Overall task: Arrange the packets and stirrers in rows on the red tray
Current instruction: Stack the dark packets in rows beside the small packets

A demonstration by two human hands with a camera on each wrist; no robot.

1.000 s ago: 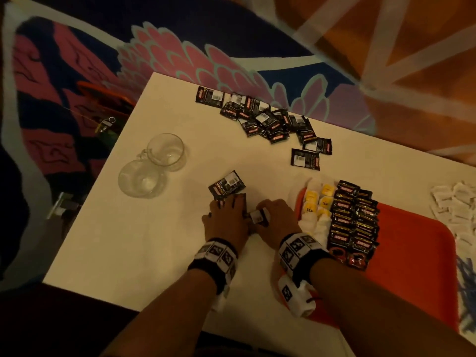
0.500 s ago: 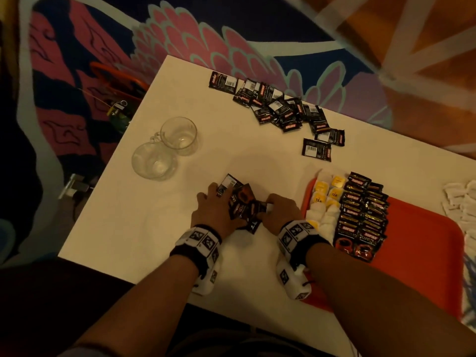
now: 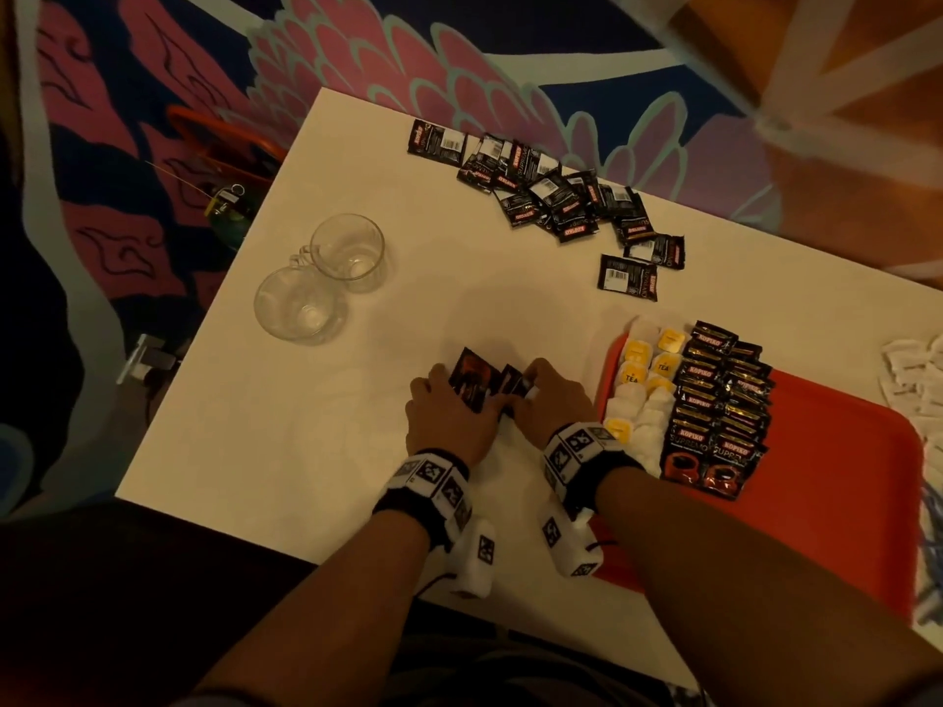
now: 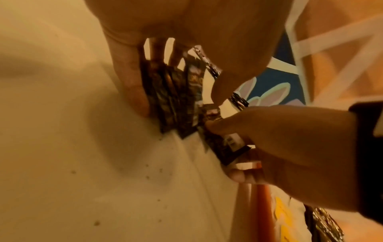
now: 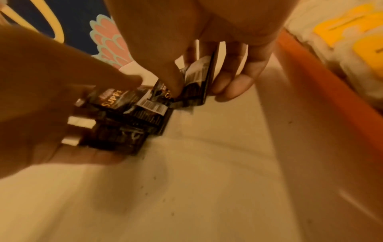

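Observation:
Close together on the white table (image 3: 286,431), just left of the red tray (image 3: 842,512), are both my hands. My left hand (image 3: 459,387) grips a small stack of black coffee packets (image 3: 472,380), seen on edge between thumb and fingers in the left wrist view (image 4: 172,101). My right hand (image 3: 530,387) pinches one more black packet (image 5: 199,81) beside that stack. On the tray's left part lie rows of black coffee packets (image 3: 719,410) and yellow-tagged tea bags (image 3: 640,385). A loose pile of black packets (image 3: 551,196) lies at the table's far side.
Two glass mugs (image 3: 326,278) stand at the table's left, near its edge. White sachets (image 3: 913,385) lie at the far right beyond the tray. The tray's right part is bare red. Patterned carpet surrounds the table.
A packet that lay ahead of my left hand has been drawn in. Both hands have gathered the loose packets between them into a held stack.

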